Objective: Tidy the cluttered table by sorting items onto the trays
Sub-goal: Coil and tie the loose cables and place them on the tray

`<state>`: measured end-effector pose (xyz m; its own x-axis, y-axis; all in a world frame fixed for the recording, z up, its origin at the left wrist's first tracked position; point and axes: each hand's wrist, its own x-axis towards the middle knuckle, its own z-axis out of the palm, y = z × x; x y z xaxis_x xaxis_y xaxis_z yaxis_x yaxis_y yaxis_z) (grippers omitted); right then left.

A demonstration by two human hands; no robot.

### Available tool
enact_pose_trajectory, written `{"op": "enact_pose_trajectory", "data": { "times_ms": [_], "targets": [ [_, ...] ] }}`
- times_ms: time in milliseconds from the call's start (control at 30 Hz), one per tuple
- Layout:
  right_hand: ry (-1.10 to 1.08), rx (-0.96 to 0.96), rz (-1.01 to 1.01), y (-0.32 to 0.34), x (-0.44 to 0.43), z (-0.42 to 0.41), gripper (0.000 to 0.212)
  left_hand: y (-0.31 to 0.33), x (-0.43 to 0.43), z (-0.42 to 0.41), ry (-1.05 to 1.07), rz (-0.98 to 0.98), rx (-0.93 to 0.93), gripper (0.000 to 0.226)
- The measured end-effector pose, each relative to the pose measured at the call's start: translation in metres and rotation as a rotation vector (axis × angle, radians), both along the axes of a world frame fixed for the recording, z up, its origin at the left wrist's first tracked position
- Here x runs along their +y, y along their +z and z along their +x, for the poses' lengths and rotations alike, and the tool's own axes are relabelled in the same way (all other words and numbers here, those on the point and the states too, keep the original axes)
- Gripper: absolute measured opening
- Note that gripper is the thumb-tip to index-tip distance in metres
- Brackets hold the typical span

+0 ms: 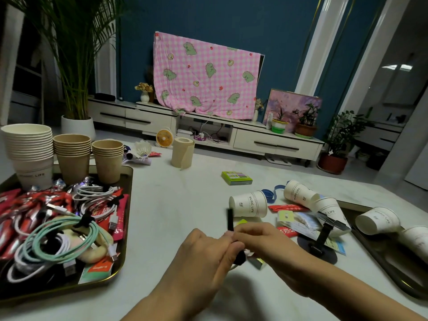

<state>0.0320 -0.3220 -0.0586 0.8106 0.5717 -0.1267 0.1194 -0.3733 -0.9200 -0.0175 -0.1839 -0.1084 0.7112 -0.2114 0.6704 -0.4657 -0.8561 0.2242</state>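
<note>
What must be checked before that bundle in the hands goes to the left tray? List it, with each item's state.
1. Grip: ok. The left hand and right hand both pinch the dark bundle.
2. Strap fastened: not ok. The black strap stands up loose.
3. What the bundle is: cannot tell. Fingers hide most of it.
4. Path to the left tray: ok. Bare table lies between.
5. Cable pile present: ok. Coiled cables lie on that tray.
6. Table cleared: not ok. A white cup on its side and a green box lie on it.
</note>
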Motion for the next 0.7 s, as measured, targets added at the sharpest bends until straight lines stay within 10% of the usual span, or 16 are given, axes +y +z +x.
{"op": "enact_pose_trajectory", "data": {
  "times_ms": [100, 333, 700],
  "targets": [
    [0.009, -0.038, 0.063, 0.002, 0.000, -0.001, 0.018, 0.001, -0.003, -0.004, -0.003, -0.041, 0.084, 0.039],
    [-0.305, -0.251, 0.421, -0.002, 0.013, -0.013, 0.012, 0.009, -0.018, -0.003, -0.045, -1.058, 0.337, 0.044],
    [0.021, -0.456, 0.242, -0.004, -0.001, -0.007, 0.018, 0.004, -0.014, -0.002, 0.050, -0.983, 0.460, 0.053]
  ]
}}
